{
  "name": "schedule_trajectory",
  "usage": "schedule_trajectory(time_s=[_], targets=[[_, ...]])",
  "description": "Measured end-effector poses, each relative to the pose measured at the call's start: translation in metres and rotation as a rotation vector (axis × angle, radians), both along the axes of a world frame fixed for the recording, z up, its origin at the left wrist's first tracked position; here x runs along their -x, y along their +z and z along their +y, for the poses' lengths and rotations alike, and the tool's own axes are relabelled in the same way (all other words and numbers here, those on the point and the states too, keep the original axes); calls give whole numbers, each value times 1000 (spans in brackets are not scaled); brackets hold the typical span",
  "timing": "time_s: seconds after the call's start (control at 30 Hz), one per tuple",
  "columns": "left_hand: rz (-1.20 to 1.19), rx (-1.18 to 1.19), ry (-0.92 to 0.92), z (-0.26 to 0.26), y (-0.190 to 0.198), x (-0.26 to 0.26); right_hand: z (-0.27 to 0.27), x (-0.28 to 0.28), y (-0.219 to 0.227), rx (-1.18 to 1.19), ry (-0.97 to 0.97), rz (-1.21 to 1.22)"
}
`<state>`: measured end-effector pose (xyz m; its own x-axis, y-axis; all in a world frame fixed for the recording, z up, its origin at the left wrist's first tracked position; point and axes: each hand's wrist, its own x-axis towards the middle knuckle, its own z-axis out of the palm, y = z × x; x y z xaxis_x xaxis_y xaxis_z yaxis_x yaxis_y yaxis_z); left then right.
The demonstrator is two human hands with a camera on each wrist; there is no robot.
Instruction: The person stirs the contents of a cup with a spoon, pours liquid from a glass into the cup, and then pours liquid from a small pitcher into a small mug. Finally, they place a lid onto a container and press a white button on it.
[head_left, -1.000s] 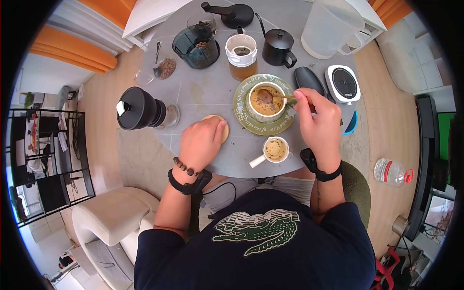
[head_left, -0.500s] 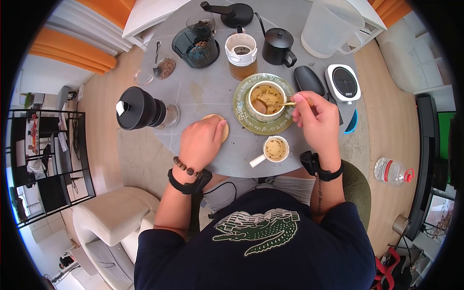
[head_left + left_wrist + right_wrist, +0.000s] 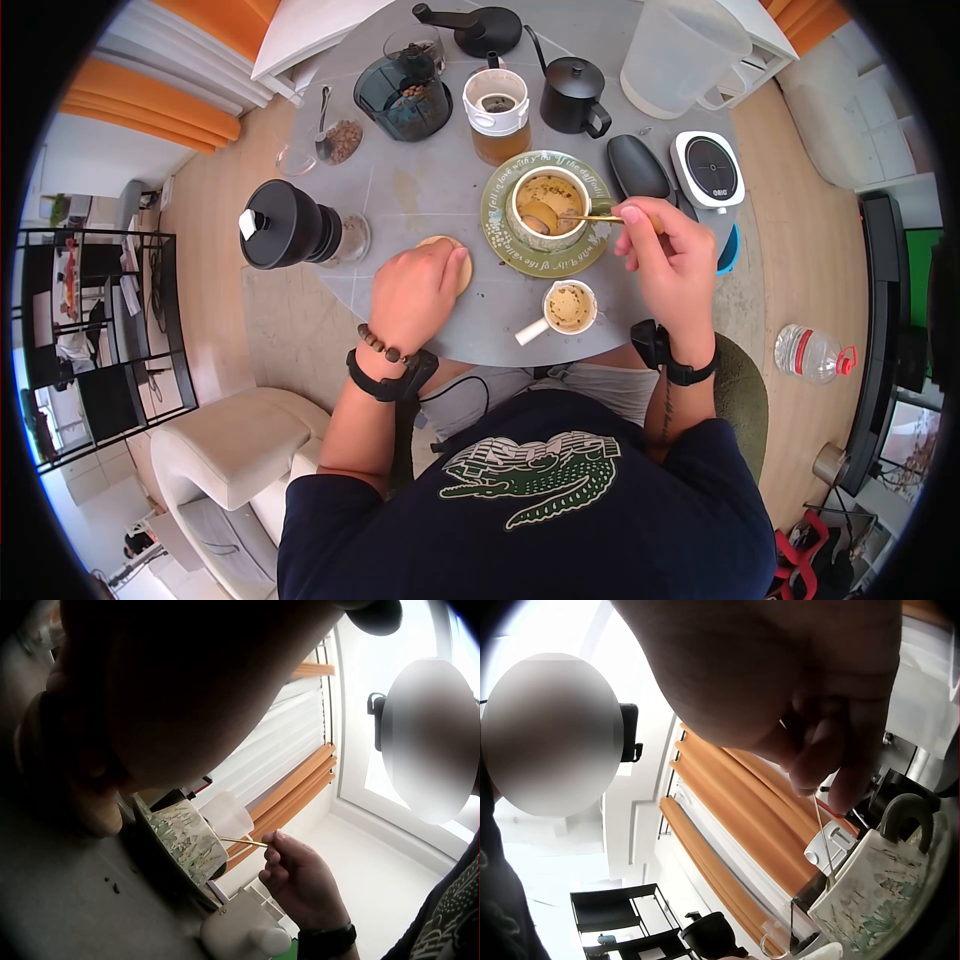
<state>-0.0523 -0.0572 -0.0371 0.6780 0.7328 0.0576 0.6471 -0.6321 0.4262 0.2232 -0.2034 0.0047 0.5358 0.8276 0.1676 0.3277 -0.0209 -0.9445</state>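
My right hand (image 3: pixel 672 262) pinches the handle of a gold spoon (image 3: pixel 598 218) between thumb and fingers. The spoon's bowl sits in a flower-patterned cup (image 3: pixel 877 892), at the near left side of the tan, foamy liquid (image 3: pixel 556 191) flecked with dark bits. Under the cup is a green saucer (image 3: pixel 510 252) with white lettering. To the left, my left hand (image 3: pixel 415 290) rests on a round, tan disc (image 3: pixel 465 274), its fingertips hidden below the hand. A small white handled cup (image 3: pixel 570 306), tan and speckled inside, stands nearest me, between the hands.
Behind the saucer are a white-topped glass pot (image 3: pixel 502 140), a black kettle (image 3: pixel 575 95) and a large clear pitcher (image 3: pixel 680 60). A black grinder (image 3: pixel 290 222) stands left. At right are a dark oval object (image 3: pixel 637 167) and a white scale (image 3: pixel 708 170).
The spoon's bowl has moved toward me and slightly left within the cup. My right hand has shifted a little down and right. The left hand stays in place.
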Motion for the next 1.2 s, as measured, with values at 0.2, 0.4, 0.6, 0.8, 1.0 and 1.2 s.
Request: schedule_trajectory(time_s=[0.2,0.4,0.6,0.8,1.0,1.2], targets=[[-3,3,7,-1,2,-1,-5,0,7,-15,37,-110],[-9,10,10,-1,1,0,-8,-3,7,-56,74,-211],[-8,16,9,-1,2,0,-13,-4,7,-88,85,-245],[9,28,9,0,1,0,-16,-4,8,-89,86,-217],[-3,29,7,0,0,1,-19,-5,13,-70,126,-264],[0,29,14,-1,1,1,-20,-5,11,-128,158,-334]])
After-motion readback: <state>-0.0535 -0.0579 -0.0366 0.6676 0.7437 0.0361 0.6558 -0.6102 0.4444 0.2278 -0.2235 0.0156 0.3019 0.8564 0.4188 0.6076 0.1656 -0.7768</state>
